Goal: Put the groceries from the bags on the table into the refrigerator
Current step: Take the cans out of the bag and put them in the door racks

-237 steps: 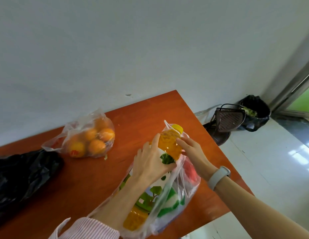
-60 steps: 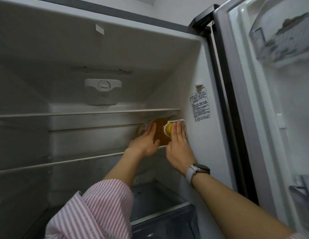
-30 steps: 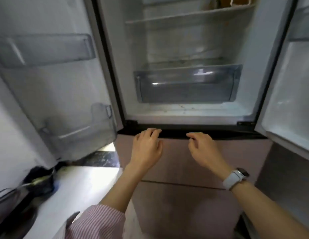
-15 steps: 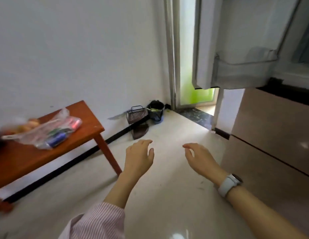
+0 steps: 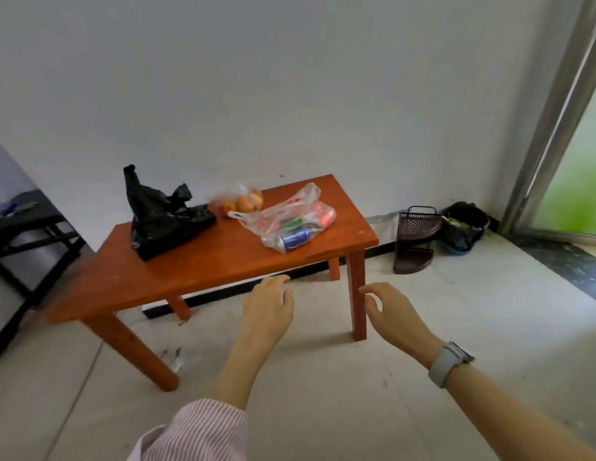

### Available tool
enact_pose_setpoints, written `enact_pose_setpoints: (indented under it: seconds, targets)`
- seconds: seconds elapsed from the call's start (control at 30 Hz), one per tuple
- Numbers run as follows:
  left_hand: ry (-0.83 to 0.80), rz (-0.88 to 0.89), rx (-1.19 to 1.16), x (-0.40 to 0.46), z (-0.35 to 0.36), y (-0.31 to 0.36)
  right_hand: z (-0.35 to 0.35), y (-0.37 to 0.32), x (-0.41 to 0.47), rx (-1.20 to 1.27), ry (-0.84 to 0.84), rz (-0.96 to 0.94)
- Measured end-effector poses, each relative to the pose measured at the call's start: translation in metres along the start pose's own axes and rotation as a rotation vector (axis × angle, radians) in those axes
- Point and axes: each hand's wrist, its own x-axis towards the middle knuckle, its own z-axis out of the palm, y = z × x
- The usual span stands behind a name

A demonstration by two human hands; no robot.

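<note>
White wall and pale tiled floor framed a low orange wooden table [image 5: 203, 271]. On it lay a clear bag [image 5: 291, 221] of cans near the right end, a bag of oranges [image 5: 246, 201] just behind it, and a black bag [image 5: 163, 214] to the left. Your left hand [image 5: 268, 306] and right hand [image 5: 394, 312] hung apart before the table's front edge, fingers relaxed, holding nothing. A brown corner rack [image 5: 416, 237] and black bin [image 5: 464, 226] stood by the wall.

Brown corner rack [image 5: 416, 241] beside black bin [image 5: 464, 227].
</note>
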Motion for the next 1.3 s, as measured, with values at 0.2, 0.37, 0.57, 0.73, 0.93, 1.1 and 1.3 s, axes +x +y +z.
enact_pose_setpoints:
  seconds: [0.2,0.37,0.57,0.73,0.93,1.1,1.3]
  targets:
    - [0.011,-0.086,-0.056,0.050,0.008,-0.064,0.061,-0.019,0.063,0.003,-0.080,-0.013]
    - [-0.028,-0.138,-0.055,0.113,0.044,-0.103,0.092,-0.004,0.150,-0.002,-0.103,0.016]
    - [0.043,-0.099,-0.017,0.259,0.077,-0.124,0.119,0.009,0.303,-0.032,-0.046,-0.058]
    - [-0.058,-0.009,0.203,0.366,0.105,-0.144,0.150,0.011,0.422,-0.265,-0.148,-0.249]
    - [-0.213,0.180,0.367,0.427,0.157,-0.201,0.189,0.001,0.520,-0.790,-0.438,-0.499]
    - [-0.331,0.332,0.233,0.420,0.178,-0.208,0.195,0.023,0.521,-0.743,-0.225,-0.702]
    - [-0.205,0.484,0.035,0.435,0.174,-0.222,0.198,0.051,0.493,-0.607,-0.031,-0.675]
